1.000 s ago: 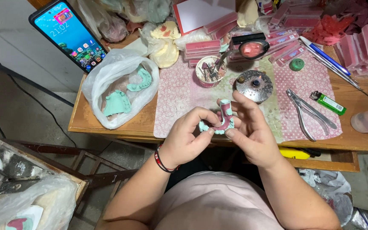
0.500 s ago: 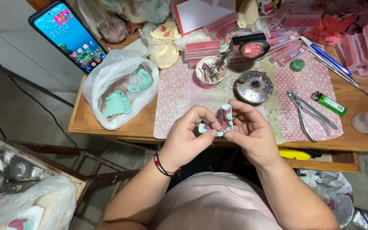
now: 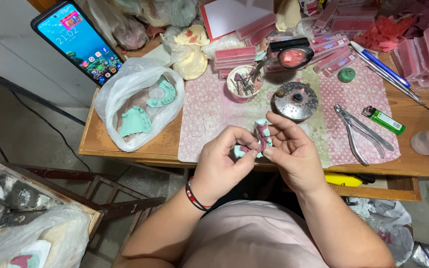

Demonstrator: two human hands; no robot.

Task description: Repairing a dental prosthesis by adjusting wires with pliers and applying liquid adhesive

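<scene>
We see both hands, left [image 3: 219, 166] and right [image 3: 291, 151], pinching a teal-and-pink dental cast [image 3: 260, 139] between them, upright, just before the bench [image 3: 125, 144] edge.

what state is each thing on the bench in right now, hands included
left hand: gripping the cast
right hand: gripping the cast
dental cast: green with pink wax, held above the table edge
phone: screen lit, propped tilted
plastic bag: open, two green casts inside
pliers: lying flat, handles apart
lighter: lying on its side
round metal lid: resting on the mat
small cup: upright, holding burs
</scene>
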